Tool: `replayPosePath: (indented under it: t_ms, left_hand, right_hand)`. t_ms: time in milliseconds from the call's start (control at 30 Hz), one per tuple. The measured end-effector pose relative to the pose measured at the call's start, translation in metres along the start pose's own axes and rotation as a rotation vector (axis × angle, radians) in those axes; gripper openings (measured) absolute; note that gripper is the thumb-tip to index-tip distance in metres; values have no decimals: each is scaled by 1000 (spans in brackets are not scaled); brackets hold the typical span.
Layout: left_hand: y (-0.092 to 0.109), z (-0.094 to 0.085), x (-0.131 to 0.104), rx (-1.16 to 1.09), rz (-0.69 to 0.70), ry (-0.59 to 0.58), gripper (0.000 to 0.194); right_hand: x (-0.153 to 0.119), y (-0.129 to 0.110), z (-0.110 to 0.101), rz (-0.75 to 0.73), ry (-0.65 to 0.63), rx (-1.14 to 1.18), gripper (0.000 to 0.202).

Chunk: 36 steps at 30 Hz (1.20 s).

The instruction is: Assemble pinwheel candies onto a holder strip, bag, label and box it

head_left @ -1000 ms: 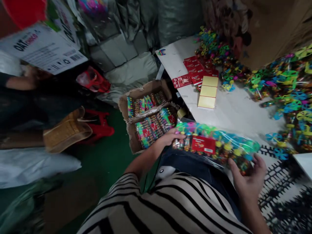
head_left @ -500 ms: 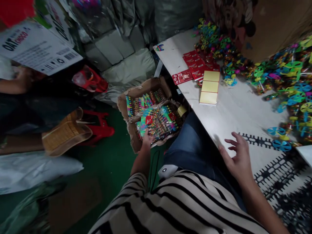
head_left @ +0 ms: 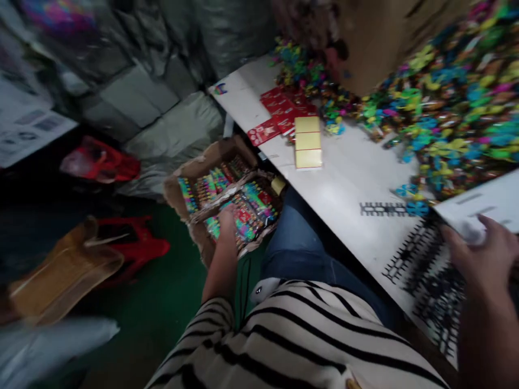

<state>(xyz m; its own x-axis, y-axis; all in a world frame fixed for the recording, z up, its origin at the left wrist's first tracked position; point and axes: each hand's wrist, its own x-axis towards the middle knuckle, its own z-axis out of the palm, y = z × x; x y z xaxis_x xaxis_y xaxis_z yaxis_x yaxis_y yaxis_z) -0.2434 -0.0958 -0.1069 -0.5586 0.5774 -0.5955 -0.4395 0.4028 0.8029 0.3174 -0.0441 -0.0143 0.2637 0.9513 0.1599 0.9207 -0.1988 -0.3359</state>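
Note:
My left hand (head_left: 227, 219) reaches down into a torn cardboard box (head_left: 172, 186) on the floor. It is over the clear packs (head_left: 253, 213) of small colourful toys with red labels; its fingers are blurred and I cannot tell if they grip. My right hand (head_left: 488, 251) is at the right edge over a white slotted panel (head_left: 482, 194), thumb and fingers apart around a blurred, whitish rounded thing (head_left: 472, 232). Whether it touches that thing is unclear. Black toothed strips (head_left: 430, 270) lie beside this hand on the white table (head_left: 344, 200).
A large heap of colourful wrapped toys (head_left: 438, 124) covers the table's far right. Red cards (head_left: 279, 111) and a yellow label stack (head_left: 308, 143) lie near its left edge. On the left are a red stool (head_left: 141, 243), a brown cardboard piece (head_left: 65, 270) and a red bag (head_left: 101, 162).
My right hand has moved right, from above the table to the white panel. The pack under my left hand now lies lower in the box. The view has swung to the right.

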Motion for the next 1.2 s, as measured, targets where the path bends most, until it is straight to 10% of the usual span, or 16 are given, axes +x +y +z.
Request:
replayPosePath:
  t_ms: [100,233,433,533,700,900,1067,1200]
  left_hand:
    - [33,58,4,50,185,58,4]
    - [48,157,-26,289,464,-246,9]
    - [6,283,-98,774,731,-889,12]
    - [-20,321,-127,1104,965,-994,35]
    - [-35,345,-155,1466,1051,-914,23]
    - [-22,338,-158,1470,930,-961,19]
    - [6,341,-154,1233,661,-1100,35]
    - [44,348,-184,1315,962,-1146,27]
  right_hand:
    - [20,11,9,127,-77,-114,79]
    - [34,11,24,83,-73,-189,67]
    - [50,24,19,-39,-29,-264,45]
    - [54,36,12,-85,-35,-279,38]
    - [48,21,10,5,24,-295,45]
    - [44,-34,45,-388,-138,-158,50]
    - [45,-10,63,-258,-43,-134,52]
    - [36,15,54,-174,-37,-133,50]
